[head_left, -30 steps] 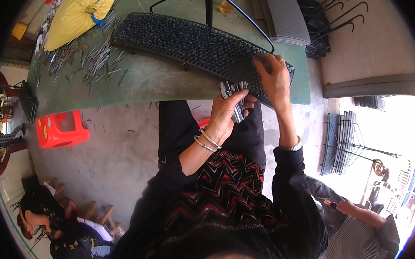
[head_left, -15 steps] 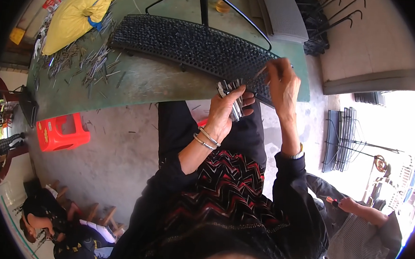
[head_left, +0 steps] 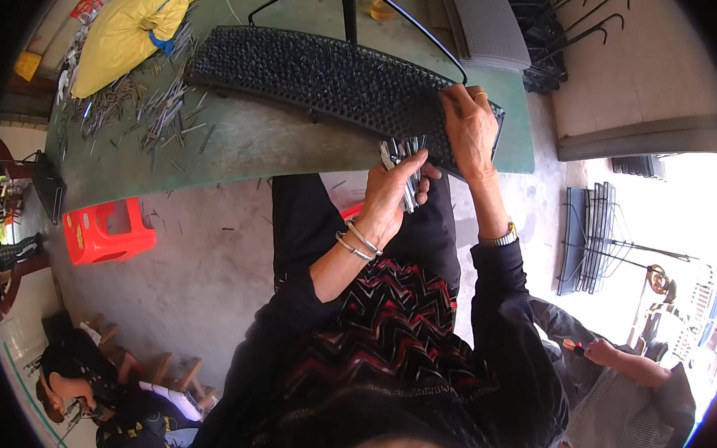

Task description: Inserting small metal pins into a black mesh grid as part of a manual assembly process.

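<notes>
A bundle of thin silver-grey and dark strips (head_left: 391, 153) sticks up out of my left hand (head_left: 387, 198), whose fingers wrap round it just off the table's near edge. My right hand (head_left: 471, 134) is closed in a pinch at the right end of a long black perforated panel (head_left: 302, 74). Whatever its fingertips hold is hidden behind the hand. Many small dark pieces stand in the panel's holes, densest over its left and middle parts. A black bent-rod frame (head_left: 350, 18) rises from the panel's far side.
Loose strips (head_left: 164, 107) lie scattered on the green table (head_left: 240, 147) at left, beside a yellow sack (head_left: 136, 30). Grey sheets (head_left: 489, 27) are stacked at far right. A red stool (head_left: 108, 229) stands on the floor. Other people (head_left: 627, 396) sit nearby at lower right and lower left.
My right hand has moved down and slightly left, from above the panel's right end onto it. The thin strip seen in its fingers is now hidden. My left hand has barely moved.
</notes>
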`<state>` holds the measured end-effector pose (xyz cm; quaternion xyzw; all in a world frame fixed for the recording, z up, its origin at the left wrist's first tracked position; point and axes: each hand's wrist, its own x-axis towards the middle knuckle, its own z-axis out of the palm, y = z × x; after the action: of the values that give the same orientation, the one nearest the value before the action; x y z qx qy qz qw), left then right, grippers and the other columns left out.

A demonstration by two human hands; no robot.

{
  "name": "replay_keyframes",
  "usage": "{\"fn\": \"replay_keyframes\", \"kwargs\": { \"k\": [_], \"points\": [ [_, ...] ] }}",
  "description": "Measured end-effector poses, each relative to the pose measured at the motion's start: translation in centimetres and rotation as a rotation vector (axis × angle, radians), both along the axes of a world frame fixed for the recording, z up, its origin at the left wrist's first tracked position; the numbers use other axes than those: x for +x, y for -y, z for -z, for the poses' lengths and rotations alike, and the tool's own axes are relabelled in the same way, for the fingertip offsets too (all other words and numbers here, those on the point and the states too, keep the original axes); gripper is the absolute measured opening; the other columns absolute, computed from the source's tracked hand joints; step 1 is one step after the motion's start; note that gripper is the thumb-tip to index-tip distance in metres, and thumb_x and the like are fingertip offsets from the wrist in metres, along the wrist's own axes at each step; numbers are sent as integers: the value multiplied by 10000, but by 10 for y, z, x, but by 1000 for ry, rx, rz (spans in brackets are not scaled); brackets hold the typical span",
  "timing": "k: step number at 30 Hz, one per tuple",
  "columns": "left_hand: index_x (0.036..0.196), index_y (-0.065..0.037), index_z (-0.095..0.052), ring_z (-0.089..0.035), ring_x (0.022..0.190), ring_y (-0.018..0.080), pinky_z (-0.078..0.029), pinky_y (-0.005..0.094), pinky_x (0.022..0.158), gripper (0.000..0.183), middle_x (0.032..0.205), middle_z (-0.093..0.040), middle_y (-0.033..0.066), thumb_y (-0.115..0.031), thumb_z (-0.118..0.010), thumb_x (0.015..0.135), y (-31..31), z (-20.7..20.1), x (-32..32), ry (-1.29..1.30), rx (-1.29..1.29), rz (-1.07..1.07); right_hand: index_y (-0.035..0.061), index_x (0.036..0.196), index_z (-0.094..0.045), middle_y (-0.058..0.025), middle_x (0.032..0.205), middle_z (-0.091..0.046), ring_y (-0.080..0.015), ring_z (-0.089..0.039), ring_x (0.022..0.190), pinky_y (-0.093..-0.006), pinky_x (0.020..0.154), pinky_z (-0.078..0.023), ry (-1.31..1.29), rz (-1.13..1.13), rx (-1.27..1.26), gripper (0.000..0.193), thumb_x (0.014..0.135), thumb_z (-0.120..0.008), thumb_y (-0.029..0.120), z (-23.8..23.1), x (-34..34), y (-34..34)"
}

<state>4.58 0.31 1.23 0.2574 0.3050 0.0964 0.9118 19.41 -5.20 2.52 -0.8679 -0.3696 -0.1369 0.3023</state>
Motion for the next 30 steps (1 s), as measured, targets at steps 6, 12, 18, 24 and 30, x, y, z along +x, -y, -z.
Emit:
{"fn": "replay_keyframes", "kwargs": {
  "k": [6,12,18,24,30],
  "points": [
    [913,-54,-618,-580,561,113,-434,238,425,153,778,-686,110,-173,-686,846,0,-1,-3,6,39,-18,25,967,-652,-127,882,-639,-230,-623,756,-337,698,-489,-413,-184,0,199,842,-658,179,-24,-15,21],
    [968,-55,-624,-641,662,154,-485,266,474,193,832,-694,111,-193,-692,851,2,0,-3,-33,12,-10,-8,966,-640,-129,804,-650,-199,-630,716,-307,665,-483,-843,-245,59,168,852,-611,113,-30,-25,32],
    [1002,-51,-624,-667,777,194,-544,319,542,208,859,-681,103,-205,-674,871,5,-1,-3,38,-115,-55,9,935,-634,-101,762,-642,-148,-606,647,-284,585,-458,-245,13,231,112,872,-610,98,-27,-9,4],
    [1045,-57,-630,-596,663,138,-514,286,523,214,799,-666,91,-191,-655,881,2,3,-4,43,-90,-32,53,934,-625,-150,809,-624,-333,-624,739,-394,672,-488,-27,-38,190,69,874,-600,79,1,1,-13],
    [1018,-56,-630,-575,623,105,-463,250,483,203,779,-670,90,-186,-670,868,-2,4,-5,59,-76,-34,75,989,-674,-122,851,-609,-303,-635,790,-369,709,-504,-1,-66,85,148,851,-649,122,-1,-12,-12]
  ]
}}
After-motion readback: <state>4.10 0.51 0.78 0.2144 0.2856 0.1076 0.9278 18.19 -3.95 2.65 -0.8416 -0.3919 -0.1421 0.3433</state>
